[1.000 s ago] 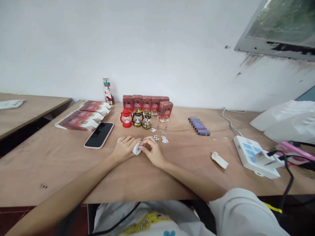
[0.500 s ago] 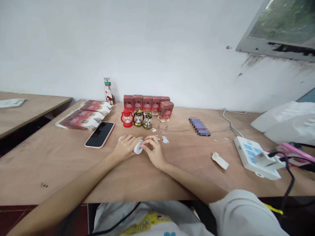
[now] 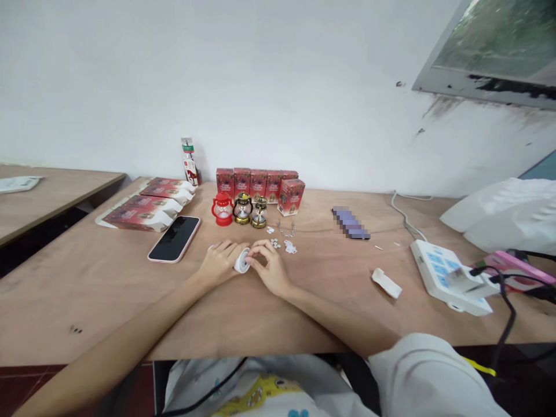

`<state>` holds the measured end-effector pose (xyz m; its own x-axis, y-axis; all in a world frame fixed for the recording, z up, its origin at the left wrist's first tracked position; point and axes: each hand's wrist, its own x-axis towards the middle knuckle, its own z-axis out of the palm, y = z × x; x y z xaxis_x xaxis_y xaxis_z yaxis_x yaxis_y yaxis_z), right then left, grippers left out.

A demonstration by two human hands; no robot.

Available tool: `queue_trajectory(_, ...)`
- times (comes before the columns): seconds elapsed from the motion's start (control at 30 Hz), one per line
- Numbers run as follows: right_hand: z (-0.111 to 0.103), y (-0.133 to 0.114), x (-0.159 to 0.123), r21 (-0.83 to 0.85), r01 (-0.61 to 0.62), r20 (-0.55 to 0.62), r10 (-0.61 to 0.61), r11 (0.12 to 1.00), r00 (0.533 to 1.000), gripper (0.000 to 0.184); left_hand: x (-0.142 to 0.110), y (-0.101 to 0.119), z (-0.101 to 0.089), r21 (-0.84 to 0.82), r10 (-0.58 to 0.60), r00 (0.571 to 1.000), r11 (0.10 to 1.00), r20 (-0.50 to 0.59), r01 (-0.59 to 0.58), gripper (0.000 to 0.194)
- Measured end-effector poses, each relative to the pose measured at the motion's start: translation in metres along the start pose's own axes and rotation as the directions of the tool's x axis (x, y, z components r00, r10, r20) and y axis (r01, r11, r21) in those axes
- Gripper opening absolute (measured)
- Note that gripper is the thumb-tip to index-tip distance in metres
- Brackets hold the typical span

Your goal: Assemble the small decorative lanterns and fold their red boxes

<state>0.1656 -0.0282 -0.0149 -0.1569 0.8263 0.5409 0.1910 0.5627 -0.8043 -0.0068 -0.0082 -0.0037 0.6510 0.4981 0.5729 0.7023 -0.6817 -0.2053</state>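
A white plastic piece with a round, recessed end (image 3: 240,262) lies in my left hand (image 3: 219,263), whose fingers wrap over it just above the table. Its round end faces right, toward my right hand (image 3: 271,270). The thumb and forefinger of that hand are pinched together at the recess; whatever is between them is too small to make out. Just beyond lie several small round button-like discs (image 3: 275,244), white plastic bits (image 3: 290,247) and thin clear-looking parts (image 3: 286,229). Further back stand a red miniature lantern (image 3: 223,209) and two black-and-gold miniature lanterns (image 3: 242,208).
Several red printed boxes (image 3: 259,184) stand along the wall. Flattened red cartons (image 3: 141,213) and a phone (image 3: 174,239) lie to the left, near a bottle (image 3: 190,165). On the right are a second phone (image 3: 351,223), a white scrap (image 3: 386,283) and a power strip (image 3: 443,275) with cables.
Both hands stay at the white piece, with my right fingertips slightly shifted at its end. The view has moved a little, showing more of the small discs.
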Motion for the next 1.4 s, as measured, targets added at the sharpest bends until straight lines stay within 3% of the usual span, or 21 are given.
queue_trajectory(0.43, -0.001, 0.005, 0.004, 0.055, -0.039, 0.026, 0.038, 0.998, 0.999, 0.019, 0.000, 0.003, -0.001, 0.075, 0.020, 0.999, 0.997, -0.048, -0.016, 0.018)
queue_trajectory(0.77, 0.000, 0.005, 0.006, 0.072, -0.033, 0.005, 0.033, 0.997, 0.999, 0.021, 0.004, 0.001, -0.004, 0.000, 0.020, 0.992, 1.000, -0.128, -0.020, 0.016)
queue_trajectory(1.03, -0.007, 0.002, 0.003, 0.007, 0.000, 0.039, 0.000, 1.000, 0.999, 0.014, 0.005, -0.001, -0.005, 0.010, -0.038, 0.989, 0.999, -0.143, 0.040, 0.018)
queue_trajectory(1.23, -0.027, 0.018, 0.020, -0.076, 0.043, -0.027, -0.045, 0.996, 0.999, 0.012, 0.004, -0.006, -0.006, 0.052, -0.057, 0.986, 0.997, -0.154, 0.065, 0.019)
queue_trajectory(1.3, -0.041, 0.026, 0.030, -0.171, -0.029, -0.021, 0.026, 0.985, 0.999, 0.011, 0.003, -0.008, -0.006, 0.063, -0.048, 0.982, 0.996, -0.181, 0.060, 0.020)
queue_trajectory(1.4, -0.065, 0.036, 0.045, -0.367, -0.250, 0.000, 0.269, 0.896, 0.963, 0.010, 0.003, -0.010, -0.005, 0.068, -0.029, 0.974, 0.997, -0.226, 0.046, 0.021)
